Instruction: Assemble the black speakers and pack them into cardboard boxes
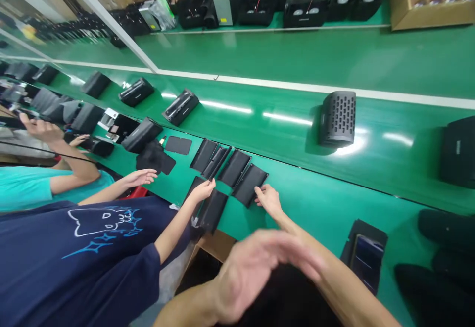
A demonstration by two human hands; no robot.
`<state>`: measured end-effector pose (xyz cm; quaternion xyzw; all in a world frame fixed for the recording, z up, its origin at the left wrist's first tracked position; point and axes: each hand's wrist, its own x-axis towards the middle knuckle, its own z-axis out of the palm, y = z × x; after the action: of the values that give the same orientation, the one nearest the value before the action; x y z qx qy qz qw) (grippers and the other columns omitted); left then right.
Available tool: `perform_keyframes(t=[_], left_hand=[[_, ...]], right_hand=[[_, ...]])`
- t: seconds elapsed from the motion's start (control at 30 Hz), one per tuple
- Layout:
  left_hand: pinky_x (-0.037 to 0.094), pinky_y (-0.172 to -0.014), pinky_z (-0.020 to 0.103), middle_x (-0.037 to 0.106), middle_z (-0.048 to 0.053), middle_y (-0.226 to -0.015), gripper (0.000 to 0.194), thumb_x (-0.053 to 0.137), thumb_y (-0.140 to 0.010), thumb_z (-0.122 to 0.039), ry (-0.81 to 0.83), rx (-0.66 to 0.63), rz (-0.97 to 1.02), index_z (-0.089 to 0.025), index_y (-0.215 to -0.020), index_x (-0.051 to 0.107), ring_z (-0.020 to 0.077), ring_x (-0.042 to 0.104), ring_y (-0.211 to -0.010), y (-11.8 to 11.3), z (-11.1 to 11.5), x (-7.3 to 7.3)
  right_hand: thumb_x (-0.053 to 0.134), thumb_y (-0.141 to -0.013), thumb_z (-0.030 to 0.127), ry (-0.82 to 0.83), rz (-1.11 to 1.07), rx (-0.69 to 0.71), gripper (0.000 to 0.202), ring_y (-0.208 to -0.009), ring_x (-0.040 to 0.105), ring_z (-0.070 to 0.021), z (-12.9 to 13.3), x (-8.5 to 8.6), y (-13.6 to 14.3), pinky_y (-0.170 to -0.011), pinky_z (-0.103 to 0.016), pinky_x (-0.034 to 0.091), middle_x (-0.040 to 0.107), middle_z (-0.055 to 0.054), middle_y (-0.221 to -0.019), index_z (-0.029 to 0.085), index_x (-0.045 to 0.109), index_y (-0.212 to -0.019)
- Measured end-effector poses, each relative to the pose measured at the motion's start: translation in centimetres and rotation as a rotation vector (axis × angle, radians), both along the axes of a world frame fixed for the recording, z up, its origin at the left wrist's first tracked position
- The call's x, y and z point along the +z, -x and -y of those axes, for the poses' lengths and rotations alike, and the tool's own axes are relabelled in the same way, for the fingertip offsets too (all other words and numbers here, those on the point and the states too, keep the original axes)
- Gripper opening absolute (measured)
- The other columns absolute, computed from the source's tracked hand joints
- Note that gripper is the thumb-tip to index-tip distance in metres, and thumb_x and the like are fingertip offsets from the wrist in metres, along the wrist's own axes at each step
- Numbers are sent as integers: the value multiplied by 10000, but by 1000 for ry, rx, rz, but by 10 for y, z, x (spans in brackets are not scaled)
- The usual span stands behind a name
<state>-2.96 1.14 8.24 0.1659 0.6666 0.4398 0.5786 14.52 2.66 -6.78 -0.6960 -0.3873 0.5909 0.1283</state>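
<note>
Toward the front of the green bench, my right hand (269,201) has its thumb and fingers at the right edge of a black plastic panel (249,184), pinching it. My left hand (267,262) is close to the camera and blurred by motion, raised above my lap with its fingers stretched out and nothing in them. More black panels (234,167) lie side by side just left of the one at my right hand. A co-worker's hand (204,190) in a dark blue sleeve touches these panels; that person's other hand (141,177) hovers beside black sheets.
On the green conveyor (260,104) stand several black speaker-like housings, one with a perforated face (338,119). A phone (367,257) lies on the bench at right, by dark rounded parts (430,287). Below the edge is an open carton (217,245). A divided box (430,18) stands across.
</note>
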Motion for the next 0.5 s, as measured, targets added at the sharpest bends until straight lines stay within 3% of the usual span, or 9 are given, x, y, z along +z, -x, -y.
perform_keyframes(t=[0.1, 0.2, 0.27, 0.33, 0.4, 0.5], left_hand=[[646, -856, 500, 776, 192, -1092, 535, 748, -853, -639, -136, -90, 128, -147, -1062, 748, 396, 736, -1125, -34, 46, 14], [627, -844, 415, 763, 157, -1091, 508, 740, -882, -598, -194, -57, 92, -149, -1119, 715, 297, 747, -1008, -34, 58, -1], [618, -813, 362, 752, 135, -1085, 488, 795, -847, -554, -145, -34, 25, -152, -1103, 691, 256, 741, -971, -26, 45, -20], [620, -762, 349, 737, 138, -1122, 538, 817, -813, -567, -70, -97, 31, -155, -1122, 665, 240, 744, -913, -24, 24, -38], [611, -674, 340, 727, 147, -1157, 566, 782, -828, -599, 28, -267, 126, -162, -1163, 653, 221, 740, -812, -35, 5, -48], [563, -600, 292, 748, 132, -1089, 525, 701, -886, -602, 145, -614, 349, -161, -1172, 703, 187, 713, -715, -65, -11, -48]], right_hand=[[546, -1016, 374, -14, 2, 16, 196, -594, 720, -197, -10, 4, -8, -645, -310, 572, 716, -41, -680, 187, 605, -996], [577, -980, 376, -19, -48, 82, 177, -582, 707, -184, -12, 22, -41, -607, -270, 541, 693, -16, -626, 224, 566, -889], [625, -935, 387, -12, -117, 169, 202, -542, 677, -175, -9, 45, -74, -566, -254, 511, 683, -2, -586, 234, 542, -832], [687, -875, 407, 7, -194, 272, 240, -506, 645, -173, -4, 75, -109, -537, -255, 482, 678, 5, -553, 233, 546, -789], [724, -836, 443, 26, -266, 374, 274, -494, 620, -169, 4, 106, -139, -531, -260, 456, 674, 8, -542, 227, 570, -770], [705, -850, 510, 36, -338, 492, 310, -489, 561, -146, 21, 143, -165, -534, -260, 399, 627, 33, -540, 226, 596, -789]])
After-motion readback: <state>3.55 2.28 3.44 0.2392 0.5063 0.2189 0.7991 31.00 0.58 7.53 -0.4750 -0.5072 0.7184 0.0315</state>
